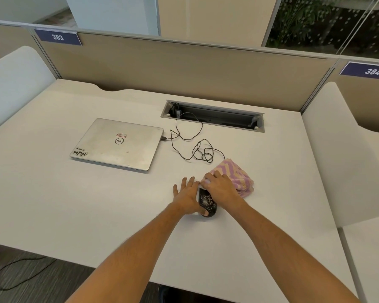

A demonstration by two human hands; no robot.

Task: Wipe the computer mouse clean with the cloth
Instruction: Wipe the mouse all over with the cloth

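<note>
Pink-and-yellow cloth (234,173) is pinched in the curled grip of the right hand (220,189), at the far end of the black mouse (207,203). The mouse is braced on the worktop (96,204) by the flat-fingered left hand (187,194). Under so loose a brace, the mouse could be skidded leftward by a firm wipe.

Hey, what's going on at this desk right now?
A person is cleaning a speckled black mouse on the desk. The left hand lies flat beside the mouse, thumb at its near end, steadying it. The right hand grips the pink-and-yellow cloth at the mouse's far end. A closed laptop sits farther left.
</note>
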